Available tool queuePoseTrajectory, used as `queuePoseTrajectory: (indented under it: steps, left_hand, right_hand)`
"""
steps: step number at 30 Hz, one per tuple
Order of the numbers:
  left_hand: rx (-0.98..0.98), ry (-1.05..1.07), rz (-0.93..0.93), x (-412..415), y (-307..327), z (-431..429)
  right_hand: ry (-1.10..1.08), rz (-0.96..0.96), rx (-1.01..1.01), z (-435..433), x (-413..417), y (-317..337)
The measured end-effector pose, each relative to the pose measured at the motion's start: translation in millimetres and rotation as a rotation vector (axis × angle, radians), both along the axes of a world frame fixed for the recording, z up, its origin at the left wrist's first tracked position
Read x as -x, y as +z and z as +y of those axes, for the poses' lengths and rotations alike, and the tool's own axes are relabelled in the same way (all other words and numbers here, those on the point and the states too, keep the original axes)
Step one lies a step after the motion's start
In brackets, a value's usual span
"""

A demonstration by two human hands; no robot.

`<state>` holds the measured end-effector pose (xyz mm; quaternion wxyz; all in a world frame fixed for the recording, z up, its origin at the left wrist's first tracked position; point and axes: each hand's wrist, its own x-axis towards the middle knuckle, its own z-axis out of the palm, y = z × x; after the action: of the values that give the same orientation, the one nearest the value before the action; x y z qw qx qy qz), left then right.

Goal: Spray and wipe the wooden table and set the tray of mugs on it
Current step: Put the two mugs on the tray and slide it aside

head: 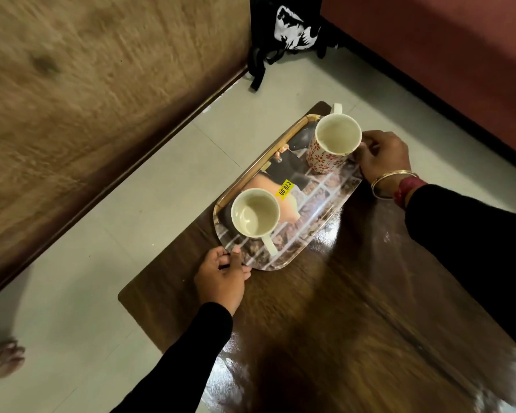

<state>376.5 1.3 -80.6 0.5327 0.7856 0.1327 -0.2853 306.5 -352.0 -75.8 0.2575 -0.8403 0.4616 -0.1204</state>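
A printed oblong tray (325, 210) with a gold rim lies over the far left part of the dark glossy wooden table (355, 308). Two empty cream mugs stand on it: a plain one (255, 212) near its left end and one with red flowers (334, 141) at its right end. My left hand (221, 278) grips the tray's near left edge, thumb on top. My right hand (382, 156) holds the tray's right end beside the flowered mug. Whether the tray rests fully on the table is not plain.
A brown wooden panel (87, 99) rises along the left. A black bag with a white print (292, 28) leans at the far corner by a red wall (444, 61). Pale floor tiles (87, 278) surround the table. A bare foot (3, 359) shows at lower left.
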Motion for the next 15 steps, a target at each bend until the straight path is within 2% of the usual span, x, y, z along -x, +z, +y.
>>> queuePoseTrajectory:
  steps: [3, 5, 7, 11, 15]
  left_hand:
    - [-0.134, 0.039, -0.068, 2, 7, 5]
    - [-0.301, 0.002, -0.253, 6, 14, 11]
    - [-0.358, -0.095, -0.438, 16, 27, 17]
    - [-0.278, -0.585, -0.622, 60, 44, 18]
    - [-0.022, -0.934, -0.875, 94, 46, -4]
  right_hand:
    - [0.005, -0.082, 0.033, 24, 29, 2]
    - [0.027, -0.096, 0.066, 40, 51, 2]
    - [0.047, -0.036, 0.091, 54, 72, 2]
    - [-0.046, 0.063, 0.108, 81, 123, 5]
    - [-0.15, 0.063, 0.092, 107, 172, 12]
